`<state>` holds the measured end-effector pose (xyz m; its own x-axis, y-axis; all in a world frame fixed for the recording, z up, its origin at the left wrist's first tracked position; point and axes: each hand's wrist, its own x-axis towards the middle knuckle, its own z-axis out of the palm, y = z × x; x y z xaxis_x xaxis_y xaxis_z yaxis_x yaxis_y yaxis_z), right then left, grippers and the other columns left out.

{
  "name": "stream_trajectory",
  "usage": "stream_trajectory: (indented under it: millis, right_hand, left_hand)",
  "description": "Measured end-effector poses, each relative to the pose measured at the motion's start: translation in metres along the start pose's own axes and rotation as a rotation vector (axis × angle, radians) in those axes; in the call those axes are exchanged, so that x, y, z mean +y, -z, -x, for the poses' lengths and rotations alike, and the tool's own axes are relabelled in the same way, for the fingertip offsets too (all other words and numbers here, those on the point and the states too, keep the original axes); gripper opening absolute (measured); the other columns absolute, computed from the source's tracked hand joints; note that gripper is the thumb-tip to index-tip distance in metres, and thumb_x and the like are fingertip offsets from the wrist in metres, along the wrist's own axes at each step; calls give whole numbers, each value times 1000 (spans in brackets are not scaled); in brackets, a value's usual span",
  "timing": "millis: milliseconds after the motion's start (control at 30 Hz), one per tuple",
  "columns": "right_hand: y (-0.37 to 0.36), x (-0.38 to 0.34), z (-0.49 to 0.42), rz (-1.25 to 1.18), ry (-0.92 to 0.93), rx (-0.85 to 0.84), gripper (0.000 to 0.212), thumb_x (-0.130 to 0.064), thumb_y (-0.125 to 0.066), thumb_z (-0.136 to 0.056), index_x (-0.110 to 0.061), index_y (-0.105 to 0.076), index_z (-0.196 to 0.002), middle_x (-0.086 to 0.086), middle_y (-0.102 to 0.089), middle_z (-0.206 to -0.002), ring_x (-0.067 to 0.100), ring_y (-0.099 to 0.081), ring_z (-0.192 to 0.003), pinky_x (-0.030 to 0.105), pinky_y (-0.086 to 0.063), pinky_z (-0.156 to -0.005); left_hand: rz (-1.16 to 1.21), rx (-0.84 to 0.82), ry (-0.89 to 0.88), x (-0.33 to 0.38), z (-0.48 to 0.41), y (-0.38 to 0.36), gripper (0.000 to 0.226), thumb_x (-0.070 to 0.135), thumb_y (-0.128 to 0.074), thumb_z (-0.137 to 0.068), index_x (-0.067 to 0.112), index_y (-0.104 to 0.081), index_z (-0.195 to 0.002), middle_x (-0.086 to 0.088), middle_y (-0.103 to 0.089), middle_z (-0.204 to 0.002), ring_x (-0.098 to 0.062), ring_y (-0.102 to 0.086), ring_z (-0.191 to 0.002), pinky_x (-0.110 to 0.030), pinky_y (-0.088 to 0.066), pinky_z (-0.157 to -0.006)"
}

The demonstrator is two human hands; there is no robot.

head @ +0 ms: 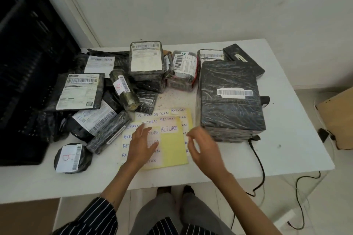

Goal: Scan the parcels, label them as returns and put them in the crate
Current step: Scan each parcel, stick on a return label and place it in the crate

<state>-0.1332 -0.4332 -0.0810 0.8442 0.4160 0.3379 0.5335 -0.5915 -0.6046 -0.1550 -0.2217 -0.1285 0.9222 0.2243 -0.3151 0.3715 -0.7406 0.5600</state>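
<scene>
- The left hand (142,145) lies spread on the label sheets (172,150), fingers straight, gripping nothing
- The right hand (202,150) hovers just beside the sheets' right edge, fingers loosely curled and a little blurred; it seems to hold nothing
- The sheets lie under and between the hands, long side running away from the person
- The larger RETURN sticker (169,129) sits just past the fingertips, between the two hands, its writing running left to right; neither hand is clearly nearer
- A round parcel (72,158) marked B lies near, left of the left hand
- The big parcel (231,97) lies just beyond the right hand, which is probably the one to reach it
- A pile of parcels (122,89) lies beyond the left hand
- The crate (28,63) stands on the worktop (296,154), well left of the left hand
</scene>
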Motion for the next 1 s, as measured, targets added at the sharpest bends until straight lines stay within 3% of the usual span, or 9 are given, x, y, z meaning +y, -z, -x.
stream_trajectory:
  millis: [100,233,333,433,567,633,767,867,1000]
  right_hand:
    - [-43,3,-12,85,22,-226,19,-13,-45,-90,-7,-61,-99,4,-60,-95,22,-59,-80,28,-48,-59]
    - [-88,12,-31,104,-87,-333,29,-12,-54,-91,-5,-58,-119,7,-56,-122,25,-52,-111,36,-47,-85]
    - [-109,20,-34,144,-165,-308,32,-15,-63,-87,-5,-60,-117,8,-54,-127,25,-48,-118,32,-35,-95]
    - [-123,22,-35,144,-229,-188,21,-15,-71,-79,-8,-66,-98,6,-58,-111,22,-51,-103,25,-26,-84]
    - [-134,18,-36,178,-230,-82,9,-7,-69,-77,-9,-61,-80,7,-60,-100,17,-43,-93,29,-28,-77]
    - [-137,18,-37,209,-238,-56,2,-8,-61,-80,-8,-61,-83,8,-60,-99,17,-42,-92,29,-27,-76]
    - [-140,15,-38,179,-319,-44,25,-19,-39,-90,-5,-60,-89,7,-59,-99,20,-45,-92,30,-32,-77]
    - [-135,10,-40,60,-388,-28,20,-12,-40,-91,-2,-57,-92,10,-58,-97,25,-51,-87,33,-38,-76]
    - [-124,8,-41,-124,-493,26,15,-8,-38,-99,-4,-51,-93,7,-59,-94,21,-53,-86,25,-34,-70]
  left_hand:
    - [-193,-82,-55,-18,-4,-5,77,41,-60,-89,15,-20,-149,-3,7,-160,-20,5,-147,-39,1,-118]
    - [-289,-129,-86,-22,-9,-6,83,49,-52,-91,20,-4,-153,-5,16,-158,-22,13,-146,-42,8,-116]
    - [-385,-170,-91,-22,-11,-6,83,52,-45,-93,24,7,-151,-6,22,-157,-24,16,-146,-44,9,-116]
    - [-433,-212,-95,-25,-12,-7,83,54,-40,-94,24,13,-150,-5,30,-153,-25,21,-144,-45,10,-115]
    - [-475,-232,-87,-25,-12,-6,81,55,-38,-95,26,15,-149,-6,30,-154,-24,23,-144,-46,12,-115]
    - [-489,-240,-82,-23,-13,-6,80,55,-37,-95,28,15,-149,-7,30,-154,-25,23,-144,-47,11,-115]
    - [-521,-250,-88,-20,-12,-5,76,53,-36,-96,32,15,-148,-10,30,-153,-28,22,-144,-50,9,-115]
    - [-553,-266,-87,-17,-12,-4,75,53,-35,-97,31,15,-149,-12,30,-153,-29,21,-144,-52,6,-115]
    - [-566,-299,-66,-14,-14,-3,75,53,-34,-97,32,16,-148,-12,31,-153,-29,22,-143,-55,3,-115]
